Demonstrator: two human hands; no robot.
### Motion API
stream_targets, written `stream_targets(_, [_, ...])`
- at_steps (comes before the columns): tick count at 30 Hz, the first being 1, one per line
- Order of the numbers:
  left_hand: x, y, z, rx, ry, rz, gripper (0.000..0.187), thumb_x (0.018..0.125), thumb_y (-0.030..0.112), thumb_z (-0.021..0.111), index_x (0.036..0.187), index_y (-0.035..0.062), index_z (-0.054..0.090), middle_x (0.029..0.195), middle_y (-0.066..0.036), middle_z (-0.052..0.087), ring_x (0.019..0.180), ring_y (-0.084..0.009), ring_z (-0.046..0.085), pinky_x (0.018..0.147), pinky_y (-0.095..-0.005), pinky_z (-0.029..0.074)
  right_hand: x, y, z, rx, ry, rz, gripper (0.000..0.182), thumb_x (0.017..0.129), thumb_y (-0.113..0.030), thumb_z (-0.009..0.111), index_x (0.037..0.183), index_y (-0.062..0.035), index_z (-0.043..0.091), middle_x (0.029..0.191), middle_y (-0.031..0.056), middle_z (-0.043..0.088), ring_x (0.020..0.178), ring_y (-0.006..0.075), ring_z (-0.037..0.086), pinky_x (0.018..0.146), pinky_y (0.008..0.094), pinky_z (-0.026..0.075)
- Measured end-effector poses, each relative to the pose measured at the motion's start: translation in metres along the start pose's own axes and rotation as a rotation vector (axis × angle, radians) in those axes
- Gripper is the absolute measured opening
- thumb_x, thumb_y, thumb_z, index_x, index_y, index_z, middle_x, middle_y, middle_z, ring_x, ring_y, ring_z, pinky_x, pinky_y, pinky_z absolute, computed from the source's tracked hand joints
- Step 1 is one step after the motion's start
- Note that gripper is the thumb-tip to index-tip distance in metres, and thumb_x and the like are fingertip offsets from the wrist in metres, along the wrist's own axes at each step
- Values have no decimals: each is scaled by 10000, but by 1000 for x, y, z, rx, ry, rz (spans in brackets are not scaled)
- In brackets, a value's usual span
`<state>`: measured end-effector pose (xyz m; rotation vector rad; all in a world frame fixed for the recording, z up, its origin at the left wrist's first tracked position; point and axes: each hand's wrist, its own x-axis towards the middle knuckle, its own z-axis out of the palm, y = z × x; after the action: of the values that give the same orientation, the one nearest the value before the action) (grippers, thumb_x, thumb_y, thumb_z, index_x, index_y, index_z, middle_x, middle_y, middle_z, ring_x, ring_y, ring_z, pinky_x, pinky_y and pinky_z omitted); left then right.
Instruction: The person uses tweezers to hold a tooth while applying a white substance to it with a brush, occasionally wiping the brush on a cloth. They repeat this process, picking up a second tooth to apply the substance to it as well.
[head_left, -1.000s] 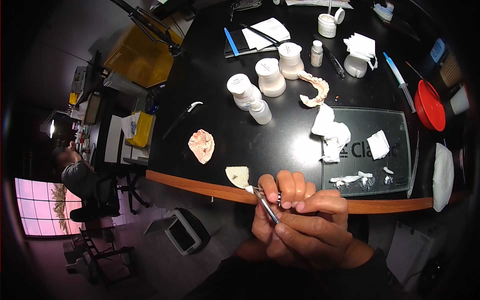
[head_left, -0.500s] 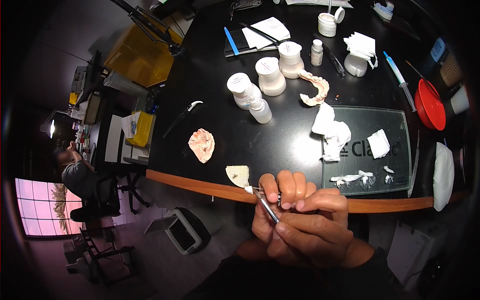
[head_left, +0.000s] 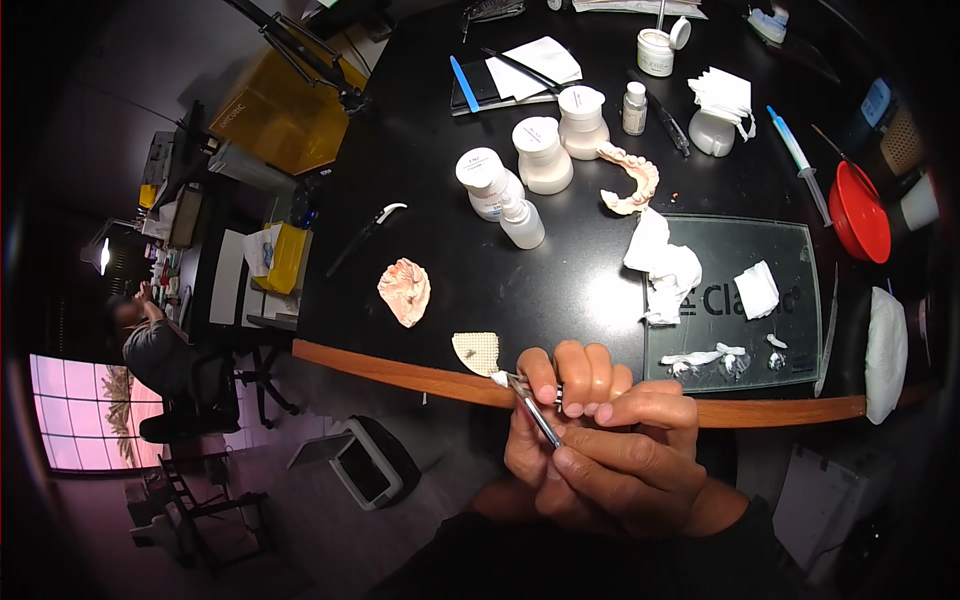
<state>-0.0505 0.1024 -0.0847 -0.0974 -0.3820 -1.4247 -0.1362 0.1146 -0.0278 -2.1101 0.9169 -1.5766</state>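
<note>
My left hand [head_left: 535, 425] is closed around a slender metal instrument [head_left: 538, 415], which slants up and left out of my fingers. Fingers of my right hand [head_left: 645, 455] are closed at the instrument's lower end, pressed near the left hand. At its tip is a small white piece [head_left: 501, 378], too small to name surely. A second bit of shiny metal [head_left: 559, 397] shows between the fingers; most of it is hidden. Just beyond the tip lies a beige perforated honeycomb tray [head_left: 474, 352] at the table edge. A pinkish dental cast [head_left: 404, 292] rests further left.
On the black table stand white-lidded jars [head_left: 543, 155], a small dropper bottle [head_left: 521, 222] and a horseshoe dental model [head_left: 632, 180]. Crumpled tissue [head_left: 667, 265] overlaps a glass slab [head_left: 738, 340]. A red bowl [head_left: 860, 212] is at right. Another person [head_left: 155, 335] sits far left.
</note>
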Motion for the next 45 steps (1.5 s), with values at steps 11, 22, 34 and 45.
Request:
stream_targets(11, [-1,-1,-1,3,-8,17,227,1032,354,524,960,144,478,862,-14,437,796,-131,413,760,-307,396,0,0,2,-5,13,4,253,762,-48,845,939,-155,700,920,-36,699,970,146,578,785,260,464])
stream_targets(22, [-2,-2,-4,-5,-12,18,227,1034,361,529,962,151,483,856,-14,429,790,-132,416,751,-305,392,-4,3,5,29,65,-59,214,762,23,760,951,-78,755,937,9,701,948,162,574,769,273,447])
stream_targets(34, [-2,-1,6,-50,27,-8,251,1055,369,491,941,145,484,784,-3,409,729,-125,379,681,-283,371,-6,-1,6,56,119,-49,159,754,38,735,871,-69,741,920,16,692,934,166,582,745,273,433])
stream_targets(45, [-1,2,6,2,55,-24,139,1038,277,570,972,154,573,765,8,462,721,-110,429,671,-276,417,-9,1,7,16,79,-75,159,758,1,768,890,-85,750,957,4,703,964,163,578,759,284,437])
